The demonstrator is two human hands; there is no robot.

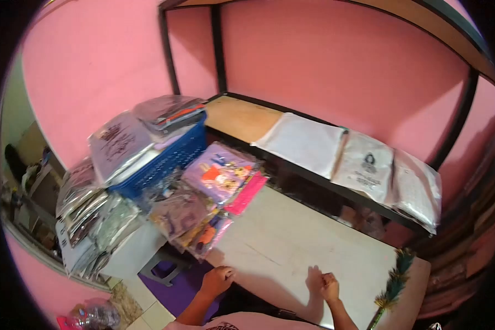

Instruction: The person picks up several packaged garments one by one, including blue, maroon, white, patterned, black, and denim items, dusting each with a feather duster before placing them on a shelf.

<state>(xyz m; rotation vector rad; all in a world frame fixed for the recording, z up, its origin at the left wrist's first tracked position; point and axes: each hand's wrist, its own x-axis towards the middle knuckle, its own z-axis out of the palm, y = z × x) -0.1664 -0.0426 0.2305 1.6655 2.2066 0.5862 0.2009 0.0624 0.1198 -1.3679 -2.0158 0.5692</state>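
Observation:
My left hand (217,279) is at the table's near left edge, its fingers curled into a loose fist with nothing showing in them. Over the pale tabletop (291,242), my right hand (329,285) is also closed, and no object shows in it. Nearest to my left hand are folded garments in clear plastic bags (184,212), stacked at the table's left end. A lilac printed garment in plastic (220,173) tops part of that pile. Right of my right hand lies a feather duster (399,280) with green tinsel-like plumes.
A blue basket (165,162) holds more bagged clothes at the left. Behind the table, a dark-framed shelf (242,118) bears a white bag (302,140) and bagged garments (366,168). A grey plastic stool (168,270) stands below left. Stacked bagged clothes (102,225) sit beside the basket.

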